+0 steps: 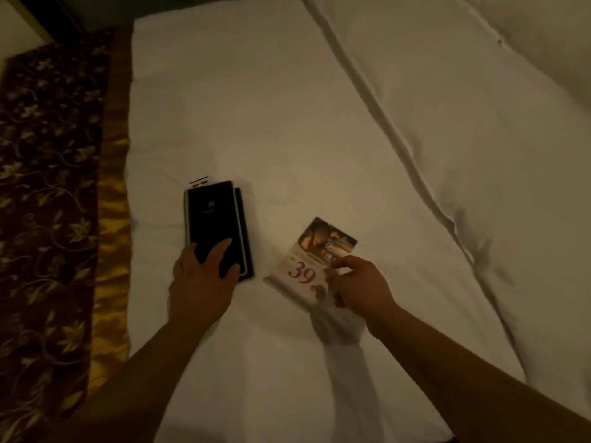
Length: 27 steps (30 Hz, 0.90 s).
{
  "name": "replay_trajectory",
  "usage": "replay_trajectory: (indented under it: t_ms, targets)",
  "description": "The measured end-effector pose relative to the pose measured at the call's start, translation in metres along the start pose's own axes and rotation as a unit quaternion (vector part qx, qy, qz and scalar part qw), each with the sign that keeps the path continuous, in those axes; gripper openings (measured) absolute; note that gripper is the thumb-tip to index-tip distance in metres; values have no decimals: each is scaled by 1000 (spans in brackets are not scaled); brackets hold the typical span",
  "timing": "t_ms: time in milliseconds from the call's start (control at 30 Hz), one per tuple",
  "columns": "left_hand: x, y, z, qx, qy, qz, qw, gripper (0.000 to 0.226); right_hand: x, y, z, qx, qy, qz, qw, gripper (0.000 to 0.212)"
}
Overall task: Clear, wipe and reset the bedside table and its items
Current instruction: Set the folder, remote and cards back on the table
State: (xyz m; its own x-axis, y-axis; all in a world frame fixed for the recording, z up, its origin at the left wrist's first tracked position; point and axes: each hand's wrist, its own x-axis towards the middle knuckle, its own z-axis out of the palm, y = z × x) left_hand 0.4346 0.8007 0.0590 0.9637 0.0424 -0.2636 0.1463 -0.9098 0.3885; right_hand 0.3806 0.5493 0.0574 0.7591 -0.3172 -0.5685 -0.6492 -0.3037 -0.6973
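While both arms reach over the white bed sheet (319,123), the head view shows the left hand (201,276) spread flat on the near end of a stack of black folders (214,219), fingers splayed rather than clenched; whether it grips or only presses I cannot tell. Its long axis runs away from the person, slightly tilted. Just right of it, apart, lies a printed card (307,263) marked 39, pinched at its near right edge by the right hand (358,286). A sheet fold (415,155) lies well beyond; the patterned bed runner (48,187) sits left. Nothing blocks either lift; the bedside table is not in view.
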Motion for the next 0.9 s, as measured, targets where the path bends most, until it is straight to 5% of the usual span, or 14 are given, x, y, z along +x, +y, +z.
replay_trajectory:
  t_ms: [333,633,733,900]
  targets:
    - [65,-28,4,-234,-10,-162,959,96,25,1,35,132,106,65,983,11]
    - [66,-25,1,-320,-1,-134,938,95,9,-9,26,280,61,53,957,21]
    - [58,-13,-4,-412,6,-165,896,91,-2,-8,9,296,43,25,954,12]
    - [26,13,-16,-614,-142,-223,744,54,-21,7,-29,287,39,1,957,14]
